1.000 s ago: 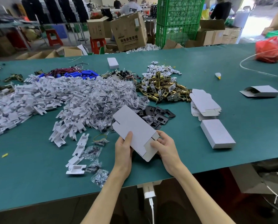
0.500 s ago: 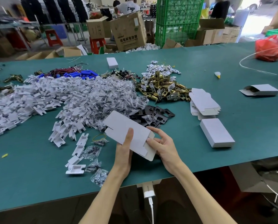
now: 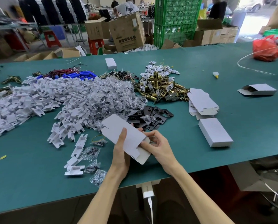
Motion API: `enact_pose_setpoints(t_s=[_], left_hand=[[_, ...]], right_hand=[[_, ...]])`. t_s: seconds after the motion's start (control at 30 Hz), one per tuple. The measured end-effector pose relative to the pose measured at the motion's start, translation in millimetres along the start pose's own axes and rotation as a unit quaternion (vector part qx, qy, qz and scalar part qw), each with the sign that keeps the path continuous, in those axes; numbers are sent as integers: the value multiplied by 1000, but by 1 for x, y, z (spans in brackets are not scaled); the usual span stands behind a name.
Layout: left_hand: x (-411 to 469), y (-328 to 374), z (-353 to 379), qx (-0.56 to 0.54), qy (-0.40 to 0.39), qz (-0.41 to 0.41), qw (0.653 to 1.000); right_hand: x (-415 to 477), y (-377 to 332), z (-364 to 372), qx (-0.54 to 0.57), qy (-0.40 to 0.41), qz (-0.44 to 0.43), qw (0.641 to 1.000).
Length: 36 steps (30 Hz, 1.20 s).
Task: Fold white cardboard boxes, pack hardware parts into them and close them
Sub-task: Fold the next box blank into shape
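- Heaped at far left on the green table (image 3: pixel 29 183): white plastic brackets (image 3: pixel 29 101), with a few strays (image 3: pixel 75 170) scattered nearer the front edge.
- Just right of that heap, piled against it: clear bags of small dark screws (image 3: pixel 109 101); more such bags loose beside the stray brackets.
- Left hand (image 3: pixel 121 152) low in the middle, above the table near its front edge: gripping the white cardboard box blank (image 3: pixel 123 135), thumb laid flat along the top face, fingers hidden beneath.
- Blank held between both hands, clear of the table top, slanting from far left down to near right; far end reaching over the edge of the screw bags.
- Look of the blank: plain matte white, uncreased and collapsed nearly flat, a short slit cut near the far-left corner, a stepped tuck flap jutting out at the near end.
- Right hand (image 3: pixel 159 146) touching the blank's near-right end: fingers curled, thumb and forefinger pinching at the flap there, edge beginning to lift apart.
- Behind the hands: flat black metal plates (image 3: pixel 152 117); farther back, a tangle of brass latches (image 3: pixel 162 89).
- To the right: a stack of unfolded blanks (image 3: pixel 203 102), then a closed white box (image 3: pixel 215 132) lying flat just in front of it.
- Well apart at far right: a box with one end open (image 3: pixel 258 89), and beyond it a red plastic bag (image 3: pixel 266 49).
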<state>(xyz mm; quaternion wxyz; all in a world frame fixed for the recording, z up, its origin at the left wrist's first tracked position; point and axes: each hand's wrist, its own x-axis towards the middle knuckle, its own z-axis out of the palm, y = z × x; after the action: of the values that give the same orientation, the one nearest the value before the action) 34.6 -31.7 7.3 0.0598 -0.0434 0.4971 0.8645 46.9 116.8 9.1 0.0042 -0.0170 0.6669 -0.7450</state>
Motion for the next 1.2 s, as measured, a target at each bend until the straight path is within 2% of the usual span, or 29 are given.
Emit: enact_pose_setpoints(t_s=[0.33,0.47,0.63,0.7,0.77,1.0,1.2], left_hand=[[1,-2,-6,-28,22,-11,999],[0,-2,0,19,48,-2,999],[10,4,13,83,103,-2,991],[16,7,19,97,115,-14,989],[17,9,25,104,109,-41,988],[10,14,25,130,28,-71,989],[7,19,21,103,-32,-46,993]], right_hand=[[-3,0,6,-102,-47,-44,993],[-5,2,9,-110,-53,-53,991],[-7,7,13,-210,-96,-107,967],[-6,5,12,-178,-86,-109,974],[-4,3,9,-122,-62,-97,986],[-3,4,7,-76,-36,-64,994],[1,4,6,-40,-23,-38,998]])
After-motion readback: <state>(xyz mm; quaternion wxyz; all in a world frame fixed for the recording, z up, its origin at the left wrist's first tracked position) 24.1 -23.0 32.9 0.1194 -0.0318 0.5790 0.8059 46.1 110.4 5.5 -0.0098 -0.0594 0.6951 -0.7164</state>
